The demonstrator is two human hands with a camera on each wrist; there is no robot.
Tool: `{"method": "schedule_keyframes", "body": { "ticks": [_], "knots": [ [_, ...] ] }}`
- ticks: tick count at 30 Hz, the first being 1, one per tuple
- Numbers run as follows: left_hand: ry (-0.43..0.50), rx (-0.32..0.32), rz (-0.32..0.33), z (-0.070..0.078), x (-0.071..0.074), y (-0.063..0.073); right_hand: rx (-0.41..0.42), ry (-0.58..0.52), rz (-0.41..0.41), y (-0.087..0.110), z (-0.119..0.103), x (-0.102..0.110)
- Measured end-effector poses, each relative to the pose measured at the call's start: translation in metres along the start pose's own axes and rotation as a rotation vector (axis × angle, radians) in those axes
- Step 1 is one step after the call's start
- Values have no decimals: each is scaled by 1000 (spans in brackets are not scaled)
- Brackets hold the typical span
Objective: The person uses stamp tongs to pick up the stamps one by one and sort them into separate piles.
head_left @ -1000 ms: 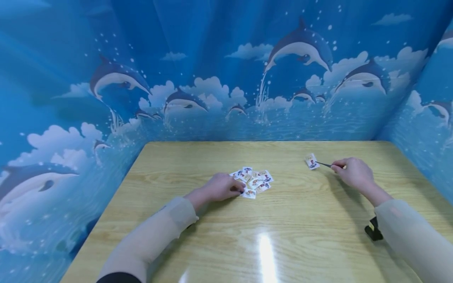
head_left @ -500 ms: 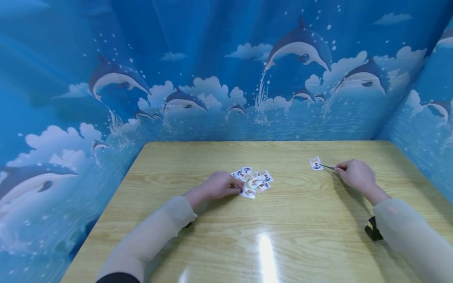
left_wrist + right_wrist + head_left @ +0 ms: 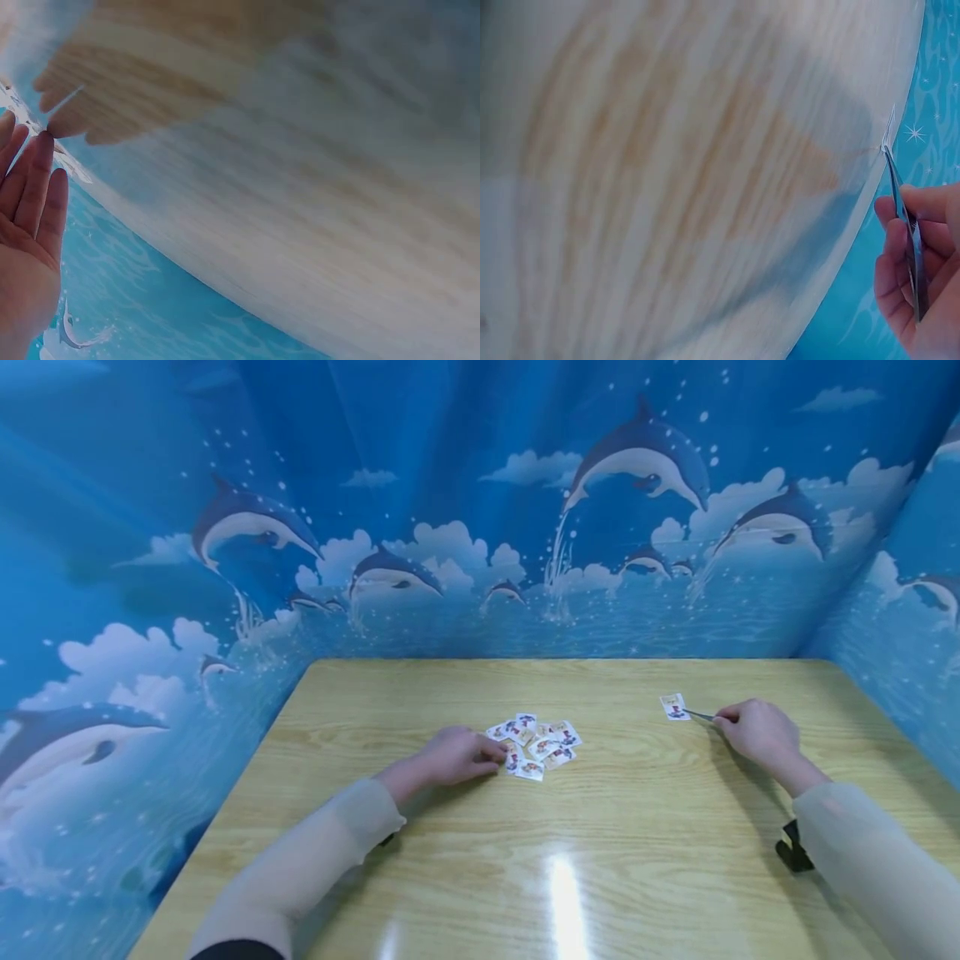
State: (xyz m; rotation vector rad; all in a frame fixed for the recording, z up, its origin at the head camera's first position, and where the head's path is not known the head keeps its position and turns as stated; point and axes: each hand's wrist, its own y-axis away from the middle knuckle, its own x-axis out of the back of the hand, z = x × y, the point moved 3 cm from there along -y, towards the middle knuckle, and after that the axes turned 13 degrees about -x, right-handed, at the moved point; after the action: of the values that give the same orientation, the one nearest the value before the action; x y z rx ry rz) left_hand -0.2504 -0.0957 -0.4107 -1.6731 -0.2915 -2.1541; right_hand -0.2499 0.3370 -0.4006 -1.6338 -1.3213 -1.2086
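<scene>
In the head view, several small white picture cards point(image 3: 544, 748) overlap in a loose pile at mid-table. My left hand point(image 3: 456, 756) is at the pile's left edge, its fingertips right beside the nearest cards. The left wrist view shows its fingers point(image 3: 36, 187) extended and holding nothing. On the far right side, my right hand point(image 3: 759, 732) grips a pair of metal tweezers point(image 3: 913, 251). The tweezers' tips meet the lower right edge of a single card point(image 3: 674, 707), which appears on edge and thin in the right wrist view.
A light wood-grain table point(image 3: 480, 827) spans the workspace. Blue curtains point(image 3: 450, 485) printed with dolphins and clouds stand behind it and at both sides. A dark wrist mount point(image 3: 793, 847) shows below the right sleeve.
The single card has shifted right with the tweezers and turned from tilted to nearly straight. My left hand has drawn back slightly left, uncovering a card at the pile's edge.
</scene>
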Motion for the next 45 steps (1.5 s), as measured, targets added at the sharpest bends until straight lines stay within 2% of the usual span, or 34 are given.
{"method": "schedule_keyframes", "body": {
  "ticks": [8, 31, 36, 45],
  "knots": [
    [-38, 40, -65, 0, -2, -4, 7, -8, 3, 1, 2, 0],
    [-35, 45, -48, 0, -4, -4, -23, 4, -20, 7, 10, 5],
    [-39, 50, -50, 1, -3, -4, -6, -1, -16, 9, 13, 11],
    [-38, 54, -61, 2, -2, -4, 0, -33, -5, 19, 0, 23]
  ]
}}
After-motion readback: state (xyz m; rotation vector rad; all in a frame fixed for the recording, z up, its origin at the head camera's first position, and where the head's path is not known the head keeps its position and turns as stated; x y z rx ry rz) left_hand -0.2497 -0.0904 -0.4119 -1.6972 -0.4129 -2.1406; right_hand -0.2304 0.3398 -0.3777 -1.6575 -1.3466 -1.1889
